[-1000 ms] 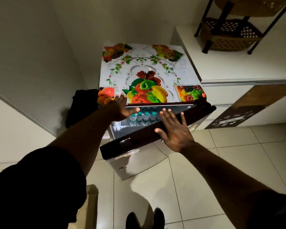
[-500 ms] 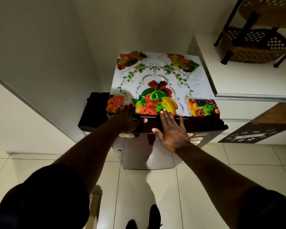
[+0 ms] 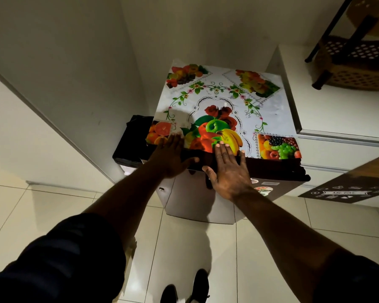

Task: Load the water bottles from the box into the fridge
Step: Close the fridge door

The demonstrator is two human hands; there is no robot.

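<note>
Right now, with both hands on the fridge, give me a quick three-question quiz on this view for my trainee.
1. True or false: the fridge door is closed, with no interior showing.
2. What lies over its top? A) a fruit-print cover B) a cardboard box C) a wicker basket
3. Which is nearer the orange-slice print, the left hand or the right hand?

Key: 1 true. 2 A. 3 the left hand. Both hands lie flat with straight fingers at the top front edge.
</note>
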